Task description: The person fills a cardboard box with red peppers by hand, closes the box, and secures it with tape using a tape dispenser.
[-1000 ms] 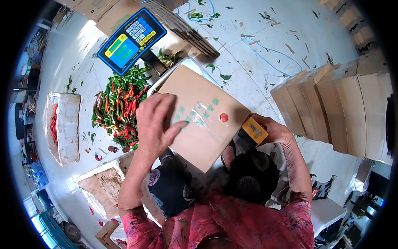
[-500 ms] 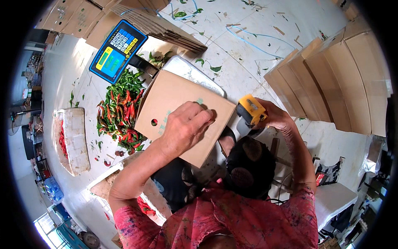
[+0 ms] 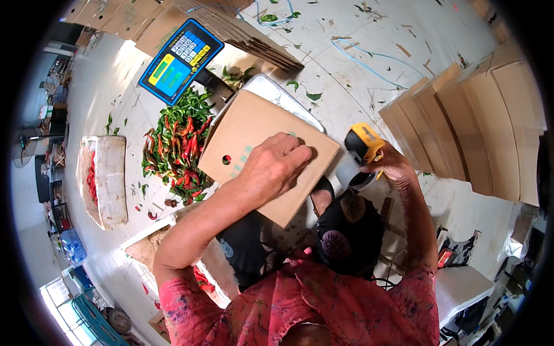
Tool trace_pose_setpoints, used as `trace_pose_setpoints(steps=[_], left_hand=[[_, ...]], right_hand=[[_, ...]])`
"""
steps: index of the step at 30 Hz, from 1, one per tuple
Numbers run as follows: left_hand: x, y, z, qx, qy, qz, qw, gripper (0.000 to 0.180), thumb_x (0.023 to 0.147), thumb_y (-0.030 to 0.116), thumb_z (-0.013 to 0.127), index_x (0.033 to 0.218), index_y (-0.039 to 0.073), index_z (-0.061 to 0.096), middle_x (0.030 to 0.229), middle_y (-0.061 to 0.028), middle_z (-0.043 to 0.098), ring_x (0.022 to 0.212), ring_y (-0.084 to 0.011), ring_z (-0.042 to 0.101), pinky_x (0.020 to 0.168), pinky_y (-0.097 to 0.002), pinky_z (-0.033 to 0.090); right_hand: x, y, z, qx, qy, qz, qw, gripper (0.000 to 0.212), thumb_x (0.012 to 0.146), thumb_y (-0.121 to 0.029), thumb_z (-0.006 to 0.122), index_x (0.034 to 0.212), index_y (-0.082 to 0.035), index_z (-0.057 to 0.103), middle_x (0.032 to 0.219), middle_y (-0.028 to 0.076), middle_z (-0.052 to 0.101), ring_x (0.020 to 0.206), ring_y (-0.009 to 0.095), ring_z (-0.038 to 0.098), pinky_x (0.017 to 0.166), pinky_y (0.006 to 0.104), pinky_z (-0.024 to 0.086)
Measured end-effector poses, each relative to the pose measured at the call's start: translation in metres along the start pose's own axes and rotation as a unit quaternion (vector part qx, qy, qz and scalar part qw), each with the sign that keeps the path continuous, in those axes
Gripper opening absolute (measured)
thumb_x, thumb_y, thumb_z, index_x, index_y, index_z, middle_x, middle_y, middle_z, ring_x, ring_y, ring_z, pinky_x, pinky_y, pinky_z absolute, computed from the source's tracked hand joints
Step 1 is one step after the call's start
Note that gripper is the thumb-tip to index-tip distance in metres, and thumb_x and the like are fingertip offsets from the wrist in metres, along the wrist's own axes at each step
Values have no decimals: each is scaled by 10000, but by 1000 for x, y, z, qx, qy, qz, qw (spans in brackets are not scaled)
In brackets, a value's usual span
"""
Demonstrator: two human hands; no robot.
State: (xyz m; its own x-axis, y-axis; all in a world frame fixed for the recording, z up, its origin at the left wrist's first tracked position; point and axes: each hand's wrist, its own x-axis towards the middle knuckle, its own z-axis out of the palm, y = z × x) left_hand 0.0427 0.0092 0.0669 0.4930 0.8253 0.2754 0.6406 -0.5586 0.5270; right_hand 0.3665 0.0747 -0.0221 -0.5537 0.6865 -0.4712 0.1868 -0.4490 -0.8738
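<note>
Newly turned carton (image 3: 259, 122), tan, green-printed, round-holed

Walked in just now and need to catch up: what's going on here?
Someone seated has their left hand on a cardboard box, its fingers curled near the box's right side. Their right hand grips a yellow-and-black tool, apparently a tape dispenser, just off that side. The box is over the pale platform of a scale. To the left lies a heap of red and green peppers, and tall cartons stand to the right.
</note>
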Motion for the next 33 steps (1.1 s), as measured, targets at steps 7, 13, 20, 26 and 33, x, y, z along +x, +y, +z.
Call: trace_pose_setpoints(steps=[7,13,20,26,33], left_hand=[[-13,19,-25,-83,43,-56,994,402,876,76,725,1260,30,619,946,-148,638,865,-347,636,768,-442,540],[-37,54,-29,-199,-38,18,979,360,931,127,705,1266,3,658,1022,-163,667,846,-301,641,767,-437,543],[-31,98,-26,-264,-64,94,958,386,863,116,694,1209,-50,647,934,-147,602,827,-318,635,693,-408,545],[-15,150,1,-315,28,178,932,452,806,153,706,1218,-14,621,984,-142,618,842,-319,649,680,-422,548],[31,268,24,-390,-138,266,871,299,870,156,643,1143,35,650,1088,-117,663,961,-246,665,722,-348,532]], right_hand=[[1,58,-35,66,98,17,993,568,755,-31,814,1283,-12,606,1112,34,656,1022,160,654,939,282,509],[18,67,-43,8,166,62,984,474,853,-241,798,1233,-30,609,988,16,634,895,101,609,810,265,504],[47,177,-78,-152,170,176,958,630,840,-424,848,1227,7,599,1052,80,682,881,171,610,801,339,497],[35,14,21,-128,178,-99,971,418,896,-176,748,1256,10,643,1228,140,710,1116,193,672,972,344,530],[-64,-154,228,-154,-257,-247,922,245,929,-193,720,1072,-1,668,980,127,679,889,220,679,797,336,536]])
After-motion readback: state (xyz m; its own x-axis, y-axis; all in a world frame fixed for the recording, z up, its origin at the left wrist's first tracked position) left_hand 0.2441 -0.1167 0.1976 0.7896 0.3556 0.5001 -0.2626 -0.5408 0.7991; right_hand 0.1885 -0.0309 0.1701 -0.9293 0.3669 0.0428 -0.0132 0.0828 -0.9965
